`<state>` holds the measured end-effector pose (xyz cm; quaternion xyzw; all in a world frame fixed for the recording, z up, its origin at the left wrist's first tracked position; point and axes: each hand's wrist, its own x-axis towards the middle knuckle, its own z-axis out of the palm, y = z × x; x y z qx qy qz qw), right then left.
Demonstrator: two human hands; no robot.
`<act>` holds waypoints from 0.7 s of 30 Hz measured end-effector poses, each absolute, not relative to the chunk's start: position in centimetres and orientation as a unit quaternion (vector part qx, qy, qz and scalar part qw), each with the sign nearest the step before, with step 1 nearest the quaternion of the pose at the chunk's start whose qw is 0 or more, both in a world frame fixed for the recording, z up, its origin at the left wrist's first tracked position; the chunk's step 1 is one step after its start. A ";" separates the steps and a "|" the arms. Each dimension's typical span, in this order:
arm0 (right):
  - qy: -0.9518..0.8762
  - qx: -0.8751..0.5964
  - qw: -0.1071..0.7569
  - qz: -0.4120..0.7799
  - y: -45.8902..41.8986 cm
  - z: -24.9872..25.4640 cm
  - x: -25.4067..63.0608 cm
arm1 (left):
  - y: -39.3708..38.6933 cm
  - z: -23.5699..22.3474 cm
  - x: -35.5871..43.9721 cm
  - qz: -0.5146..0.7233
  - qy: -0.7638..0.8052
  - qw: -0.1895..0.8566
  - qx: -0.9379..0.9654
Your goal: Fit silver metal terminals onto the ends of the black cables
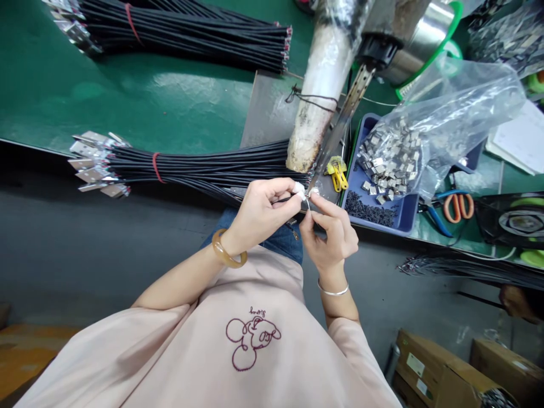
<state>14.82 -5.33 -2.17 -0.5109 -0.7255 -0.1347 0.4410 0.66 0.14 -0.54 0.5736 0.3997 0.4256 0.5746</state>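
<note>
My left hand [271, 205] is closed in a pinch, its fingertips wrapped in white covers. Whatever sits between them is too small to make out. My right hand [330, 231] pinches a thin silvery wire [309, 205] between thumb and finger, and its index fingertip, also covered in white, nearly meets the left fingertips. Just above both hands ends the long metal shaft of a soldering iron [346, 110]. Behind my left hand lies a bundle of black cables [212, 165], tied with a red band, with metal connectors at its left end.
A whitish duct [323, 73] hangs over the grey plate [266, 110]. To the right are a yellow clip [338, 174], a blue tray [408, 218] with metal connector shells, pliers [458, 205] and a wire spool [429, 39]. Another cable bundle [204, 34] lies behind. Cardboard boxes [429, 362] stand below.
</note>
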 end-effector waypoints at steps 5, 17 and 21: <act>-0.703 -0.530 0.462 -0.104 -5.5 -1.7 15.2 | 0.0 -0.3 0.4 0.413 0.406 0.548 0.603; -0.657 -0.579 0.475 0.089 -5.1 0.0 15.4 | -0.3 -0.5 0.6 0.437 0.431 0.494 0.616; -0.665 -0.568 0.477 0.086 -4.9 0.1 15.5 | -0.2 -0.7 0.7 0.432 0.438 0.518 0.595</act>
